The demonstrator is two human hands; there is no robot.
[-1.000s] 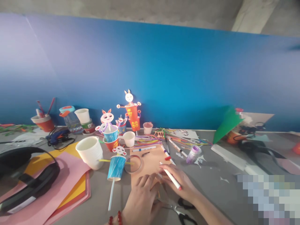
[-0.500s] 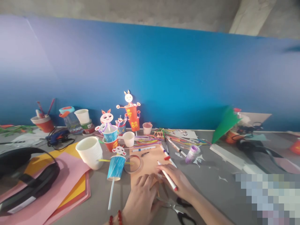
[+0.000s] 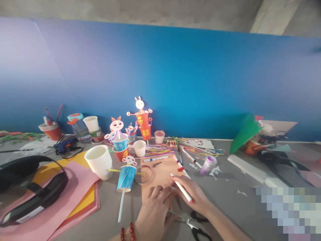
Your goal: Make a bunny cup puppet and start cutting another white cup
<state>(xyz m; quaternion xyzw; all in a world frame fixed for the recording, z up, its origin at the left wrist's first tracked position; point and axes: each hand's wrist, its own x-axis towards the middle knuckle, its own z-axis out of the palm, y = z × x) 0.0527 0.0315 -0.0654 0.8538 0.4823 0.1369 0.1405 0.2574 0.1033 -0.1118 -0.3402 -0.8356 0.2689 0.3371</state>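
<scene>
My left hand [image 3: 154, 211] lies flat with fingers spread on a tan sheet of paper [image 3: 160, 174] at the table's near edge. A red bead bracelet [image 3: 126, 232] circles its wrist. My right hand [image 3: 193, 195] is closed around a white marker with a red end [image 3: 182, 192], its tip resting on the same sheet just beyond my left fingers. Black-handled scissors [image 3: 193, 222] lie under my right wrist.
A blue paper cup on a straw [image 3: 126, 179], a tape ring [image 3: 143, 174], white cups [image 3: 99, 162], rabbit cup figures [image 3: 142, 122], loose markers and straws [image 3: 175, 152] and a purple glue stick [image 3: 207, 165] crowd the table. Pink and yellow sheets [image 3: 72, 194] and black headphones [image 3: 27, 190] lie left.
The view has shifted slightly to the left. Both hands stay on the tan sheet; the marker has barely moved.
</scene>
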